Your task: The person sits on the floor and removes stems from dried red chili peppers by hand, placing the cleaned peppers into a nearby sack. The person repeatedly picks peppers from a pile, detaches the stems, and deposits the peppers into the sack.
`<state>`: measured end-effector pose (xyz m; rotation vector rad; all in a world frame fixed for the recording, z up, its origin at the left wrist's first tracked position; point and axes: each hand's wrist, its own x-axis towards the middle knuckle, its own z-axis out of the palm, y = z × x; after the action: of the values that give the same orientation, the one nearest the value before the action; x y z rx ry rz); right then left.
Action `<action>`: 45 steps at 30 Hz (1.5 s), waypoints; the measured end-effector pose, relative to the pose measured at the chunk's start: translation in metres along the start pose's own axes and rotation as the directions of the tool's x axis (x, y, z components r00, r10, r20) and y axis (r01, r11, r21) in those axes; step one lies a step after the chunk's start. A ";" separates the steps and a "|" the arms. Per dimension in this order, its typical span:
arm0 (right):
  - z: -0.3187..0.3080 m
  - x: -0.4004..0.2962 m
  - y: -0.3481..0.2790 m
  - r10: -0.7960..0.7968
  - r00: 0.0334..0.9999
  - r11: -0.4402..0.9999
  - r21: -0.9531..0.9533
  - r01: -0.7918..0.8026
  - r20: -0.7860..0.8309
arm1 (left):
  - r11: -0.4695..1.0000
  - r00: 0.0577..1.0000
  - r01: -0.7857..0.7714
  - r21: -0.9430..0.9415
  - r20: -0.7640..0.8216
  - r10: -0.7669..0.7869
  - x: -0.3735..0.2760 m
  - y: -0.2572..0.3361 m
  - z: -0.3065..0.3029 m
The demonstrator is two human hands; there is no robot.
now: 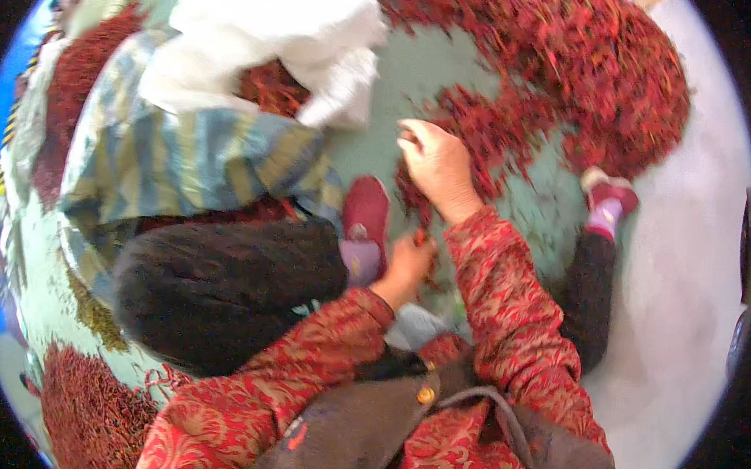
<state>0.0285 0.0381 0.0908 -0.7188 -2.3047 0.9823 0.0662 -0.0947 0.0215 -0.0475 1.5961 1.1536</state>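
Note:
Dried red chili peppers (483, 132) lie loose on the green floor in front of me. My left hand (409, 262) is closed around a red chili pepper (420, 237), low between my legs and close to the maroon shoe on my left foot. Above and to the right of it, my right hand (435, 161) is raised over the left edge of the loose peppers. Its fingers are curled with the thumb near the index finger; whether something is between them cannot be made out. The picture is blurred around both hands.
A large heap of red chili peppers (613, 75) fills the upper right. A white sack (266, 12) with peppers in its opening lies upper left, beside a striped blue and yellow sack (207, 162). More pepper heaps (92, 411) are at the left. My maroon shoes (365, 215) flank the loose peppers.

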 end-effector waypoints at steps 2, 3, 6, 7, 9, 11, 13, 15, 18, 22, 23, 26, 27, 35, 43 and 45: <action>-0.031 -0.061 0.072 0.211 0.969 0.956 -0.232 -0.177 0.128 | 0.997 0.997 -0.076 -0.003 0.026 0.076 -0.010 0.005 0.005; -0.041 -0.091 0.102 0.271 0.958 0.933 -0.269 -0.238 0.091 | 0.997 0.997 -0.070 0.040 0.041 0.068 -0.008 0.003 0.008; -0.051 -0.141 0.127 0.464 0.864 0.853 -0.361 -0.377 0.195 | 0.986 0.992 -0.066 0.154 0.114 0.049 -0.008 -0.006 0.007; -0.050 -0.149 0.133 0.500 0.835 0.829 -0.406 -0.385 0.230 | 0.982 0.991 -0.054 0.184 0.127 0.031 -0.005 -0.010 0.005; -0.039 -0.146 0.137 0.478 0.840 0.842 -0.407 -0.355 0.257 | 0.988 0.988 -0.024 0.154 0.155 0.000 -0.003 -0.016 0.004; -0.022 -0.134 0.126 0.406 0.887 0.879 -0.361 -0.312 0.220 | 0.983 0.988 0.051 0.177 0.132 -0.075 -0.006 -0.012 0.002; -0.010 -0.117 0.107 0.456 0.870 0.839 -0.418 -0.350 0.187 | 0.986 0.992 0.027 0.167 0.114 -0.047 0.001 -0.015 -0.006; -0.001 -0.104 0.095 0.458 0.870 0.820 -0.464 -0.334 0.182 | 0.980 0.998 0.030 0.199 0.045 -0.039 0.007 -0.015 -0.011; 0.011 -0.104 0.094 0.307 0.939 0.869 -0.449 -0.209 0.157 | 0.983 1.000 0.004 0.185 0.029 -0.009 0.011 -0.016 -0.010; 0.025 -0.109 0.109 0.393 0.895 0.794 -0.568 -0.215 0.210 | 0.998 0.999 0.034 0.045 -0.020 -0.033 0.015 -0.015 -0.008; 0.022 -0.113 0.113 0.415 0.884 0.795 -0.558 -0.238 0.215 | 0.998 0.998 0.057 0.033 -0.015 -0.057 0.016 -0.017 -0.008; 0.015 -0.123 0.126 0.499 0.839 0.795 -0.500 -0.344 0.217 | 0.995 0.995 0.095 0.002 -0.024 -0.095 0.019 -0.018 -0.010; 0.011 -0.125 0.128 0.512 0.832 0.796 -0.481 -0.366 0.214 | 0.996 0.995 0.091 -0.001 -0.035 -0.091 0.018 -0.016 -0.009; -0.022 -0.146 0.155 0.598 0.676 0.713 0.099 -0.694 0.431 | 0.985 0.997 0.068 -0.160 0.037 -0.063 0.010 -0.001 0.002; -0.037 -0.158 0.094 0.543 0.614 0.429 0.439 -0.790 0.574 | 0.998 0.978 -0.066 -0.019 0.195 0.068 0.002 0.009 0.006; -0.036 -0.168 0.091 0.531 0.615 0.331 0.525 -0.784 0.583 | 0.992 0.977 -0.127 0.014 0.176 0.122 0.006 0.004 0.006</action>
<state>0.1959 0.0009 -0.0004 -1.2235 -1.4323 2.4178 0.0658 -0.0856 0.0197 0.1687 1.4734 1.1998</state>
